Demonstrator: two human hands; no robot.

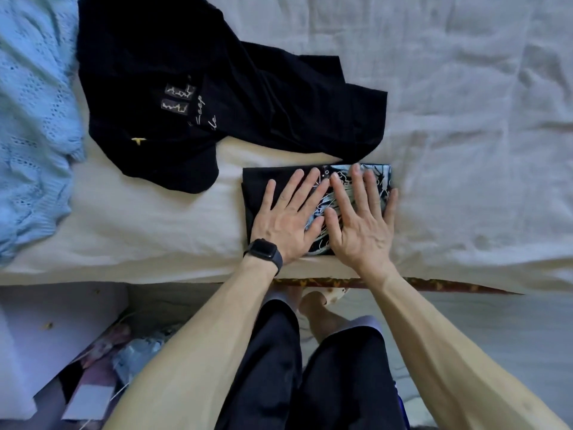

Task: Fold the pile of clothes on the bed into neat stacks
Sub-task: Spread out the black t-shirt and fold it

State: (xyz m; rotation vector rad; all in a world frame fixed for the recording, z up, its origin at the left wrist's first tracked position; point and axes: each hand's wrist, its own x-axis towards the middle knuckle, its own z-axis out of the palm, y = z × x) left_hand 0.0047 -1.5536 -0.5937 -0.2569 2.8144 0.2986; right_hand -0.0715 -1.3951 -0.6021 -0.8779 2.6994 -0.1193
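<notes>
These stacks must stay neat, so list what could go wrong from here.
1. The folded shirt lies close to the edge of the bed. Once the left hand and right hand, now pressed flat on it, lift off, a nudge could send it to the floor.
2. The loose black shirt seems to touch its far edge, so pulling that one up may drag the fold open.

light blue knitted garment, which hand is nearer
Left. The left hand presses the folded black printed shirt on the side toward the light blue knitted garment; the right hand presses beside it, farther away.
</notes>
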